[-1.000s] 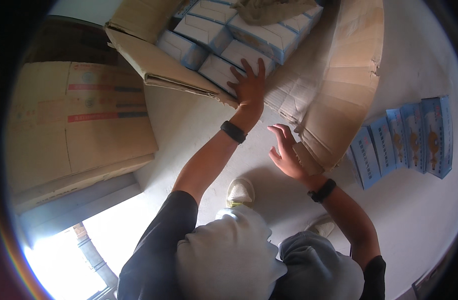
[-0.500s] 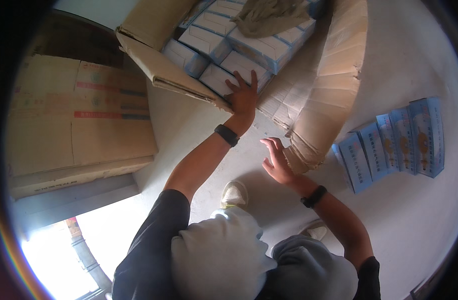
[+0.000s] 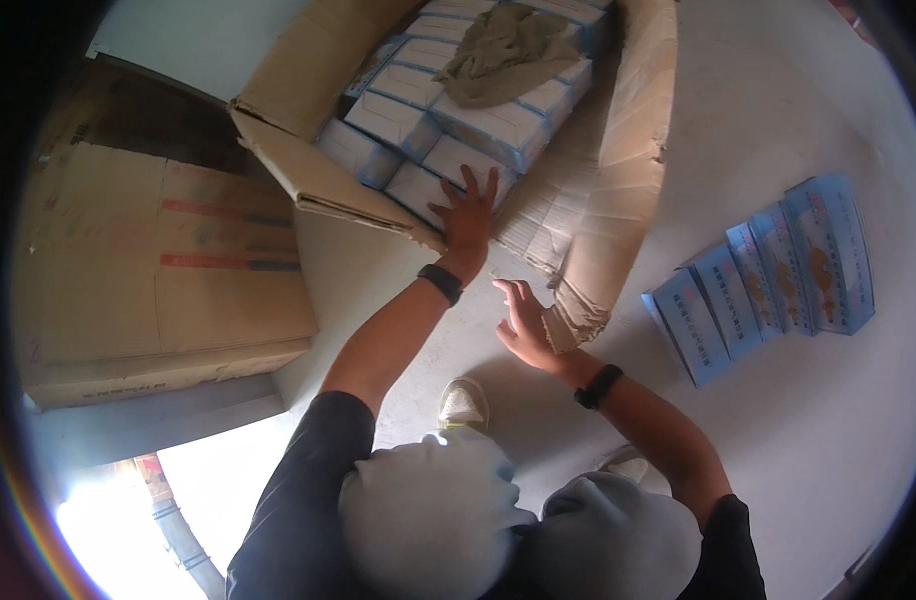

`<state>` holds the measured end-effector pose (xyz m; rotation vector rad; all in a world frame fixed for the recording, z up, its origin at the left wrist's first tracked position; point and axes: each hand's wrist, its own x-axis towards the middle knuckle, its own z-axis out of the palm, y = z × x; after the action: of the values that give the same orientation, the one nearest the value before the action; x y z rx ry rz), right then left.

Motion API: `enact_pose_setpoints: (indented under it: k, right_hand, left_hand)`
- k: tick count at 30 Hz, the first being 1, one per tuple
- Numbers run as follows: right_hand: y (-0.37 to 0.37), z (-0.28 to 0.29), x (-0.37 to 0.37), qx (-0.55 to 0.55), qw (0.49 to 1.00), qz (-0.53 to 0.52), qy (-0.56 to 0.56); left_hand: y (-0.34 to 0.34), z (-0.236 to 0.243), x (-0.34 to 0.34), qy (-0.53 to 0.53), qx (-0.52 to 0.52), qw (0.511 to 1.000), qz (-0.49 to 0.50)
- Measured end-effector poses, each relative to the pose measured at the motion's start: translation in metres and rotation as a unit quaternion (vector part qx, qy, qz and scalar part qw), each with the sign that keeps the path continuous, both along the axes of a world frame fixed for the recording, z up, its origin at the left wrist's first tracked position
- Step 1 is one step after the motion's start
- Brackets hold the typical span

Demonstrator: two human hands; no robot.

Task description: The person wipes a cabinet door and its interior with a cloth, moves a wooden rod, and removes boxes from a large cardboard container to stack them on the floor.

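Observation:
In front of me stands an open cardboard carton (image 3: 633, 140), its near end torn apart with the flaps spread to both sides. White-and-blue small boxes (image 3: 393, 120) lie in it in rows, with a crumpled piece of brown paper (image 3: 506, 55) over some of them. My left hand (image 3: 466, 215), fingers spread, is at the near end of the carton, fingertips over the closest small boxes; whether they press on them I cannot tell. Close to the ragged lower end of the right flap is my right hand (image 3: 528, 328), fingers apart and holding nothing.
On the floor at the right, several blue boxes (image 3: 768, 275) stand in a slightly fanned row. A large closed carton (image 3: 88, 285) with red stripes is at the left, on a grey ledge (image 3: 158, 418). My shoe (image 3: 464, 403) is on the floor below my hands.
The whole view has turned slightly, so the carton sits a little farther left and lower. Both hands keep nearly the same pose and place beside the carton.

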<state>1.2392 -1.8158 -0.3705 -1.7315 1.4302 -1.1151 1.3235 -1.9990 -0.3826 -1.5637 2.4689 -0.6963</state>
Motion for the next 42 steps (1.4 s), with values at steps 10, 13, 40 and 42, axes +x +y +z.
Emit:
enact_pose_setpoints:
  k: [10,13,40,42]
  right_hand:
    - [0.007,-0.004,-0.003,0.007,1.0,0.004,0.021]
    - [0.0,-0.009,0.001,-0.037,0.999,-0.004,0.012]
    - [-0.074,-0.026,0.031,0.068,0.977,-0.084,-0.185]
    - [-0.074,-0.029,0.03,0.06,0.976,-0.077,-0.193]
  left_hand:
    - [0.015,0.037,0.008,-0.099,0.051,0.985,-0.133]
    - [0.017,0.038,0.007,-0.093,0.121,0.982,-0.112]
    - [0.001,0.002,0.017,-0.145,-0.099,0.979,-0.108]
    - [0.002,0.003,0.018,-0.162,-0.103,0.976,-0.101]
